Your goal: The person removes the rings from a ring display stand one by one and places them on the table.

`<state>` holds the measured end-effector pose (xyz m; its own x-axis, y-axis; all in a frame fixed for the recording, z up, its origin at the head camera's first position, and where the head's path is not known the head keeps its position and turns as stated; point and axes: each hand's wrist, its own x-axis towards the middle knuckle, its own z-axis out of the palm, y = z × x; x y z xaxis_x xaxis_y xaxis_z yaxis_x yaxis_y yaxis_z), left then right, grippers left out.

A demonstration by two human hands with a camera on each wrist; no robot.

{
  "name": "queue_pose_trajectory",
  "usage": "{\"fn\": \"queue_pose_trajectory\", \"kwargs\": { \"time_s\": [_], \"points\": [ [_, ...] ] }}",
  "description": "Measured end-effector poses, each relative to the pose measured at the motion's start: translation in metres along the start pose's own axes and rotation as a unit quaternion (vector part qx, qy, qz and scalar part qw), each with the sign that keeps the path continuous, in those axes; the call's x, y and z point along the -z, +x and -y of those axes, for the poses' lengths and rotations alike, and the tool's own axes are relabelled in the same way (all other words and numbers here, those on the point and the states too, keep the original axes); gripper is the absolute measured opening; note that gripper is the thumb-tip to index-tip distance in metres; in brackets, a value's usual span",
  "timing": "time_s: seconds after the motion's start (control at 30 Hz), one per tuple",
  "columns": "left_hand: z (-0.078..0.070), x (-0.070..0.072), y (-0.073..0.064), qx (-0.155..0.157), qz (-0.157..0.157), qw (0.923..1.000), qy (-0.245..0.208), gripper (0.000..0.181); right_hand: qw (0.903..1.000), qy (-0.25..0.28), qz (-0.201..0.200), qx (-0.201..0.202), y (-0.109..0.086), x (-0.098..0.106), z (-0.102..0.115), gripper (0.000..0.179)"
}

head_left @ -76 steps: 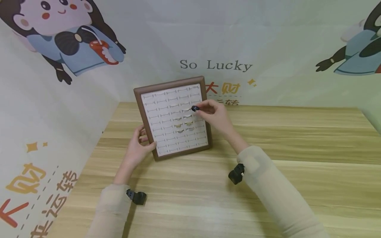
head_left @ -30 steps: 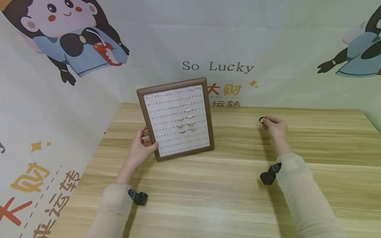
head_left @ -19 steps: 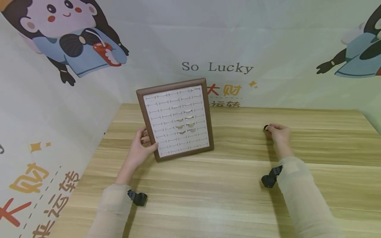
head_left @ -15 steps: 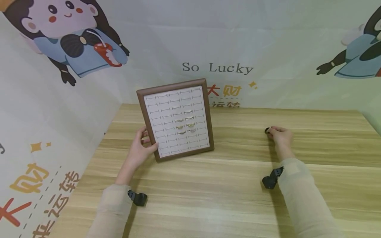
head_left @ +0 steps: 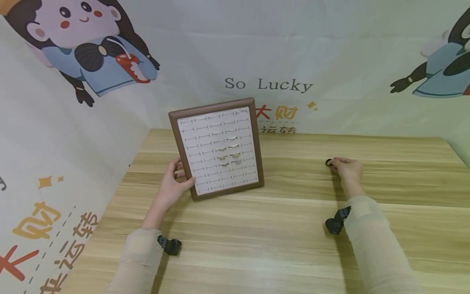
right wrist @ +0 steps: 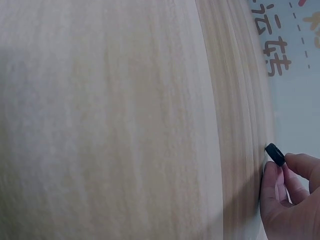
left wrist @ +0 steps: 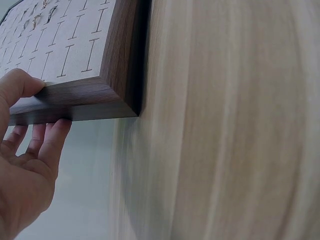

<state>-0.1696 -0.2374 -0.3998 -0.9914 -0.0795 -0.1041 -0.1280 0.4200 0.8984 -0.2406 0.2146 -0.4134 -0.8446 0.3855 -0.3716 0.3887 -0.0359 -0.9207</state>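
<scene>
A brown-framed ring display board (head_left: 220, 149) leans back on the table, its white face lined with rows of slots. Several gold and silver rings (head_left: 235, 155) sit in slots near the middle of it. My left hand (head_left: 172, 179) grips the board's lower left edge, thumb on the front and fingers behind, as the left wrist view also shows. Over to the right, my right hand (head_left: 348, 169) pinches a black ring (right wrist: 275, 154) between thumb and fingertips, low at the table. Whether the ring touches the wood is hard to tell.
The wood-grain table (head_left: 238, 237) runs back to a printed backdrop (head_left: 349, 53) with lettering and cartoon figures. A second backdrop sheet (head_left: 88, 155) borders the left side. Each sleeve carries a small black wrist camera (head_left: 171, 246).
From the board's front, my right hand has carried the black ring right and down toward the table, nearly still over the last half second. My left hand keeps its grip on the board.
</scene>
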Motion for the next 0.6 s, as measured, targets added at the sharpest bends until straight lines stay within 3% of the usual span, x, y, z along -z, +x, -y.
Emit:
{"fn": "queue_pose_trajectory", "kwargs": {
  "time_s": [0.2,0.6],
  "points": [
    [-0.0005,0.0004,-0.0001,0.003,0.001,1.0,0.003,0.082,0.9995,-0.03,0.008,0.009,0.001,-0.0005,0.0002,0.04],
    [-0.0007,0.0004,-0.0002,0.006,0.004,1.0,-0.006,0.084,0.9996,0.005,0.022,0.015,-0.0009,0.0034,0.0028,0.018]
  ]
}}
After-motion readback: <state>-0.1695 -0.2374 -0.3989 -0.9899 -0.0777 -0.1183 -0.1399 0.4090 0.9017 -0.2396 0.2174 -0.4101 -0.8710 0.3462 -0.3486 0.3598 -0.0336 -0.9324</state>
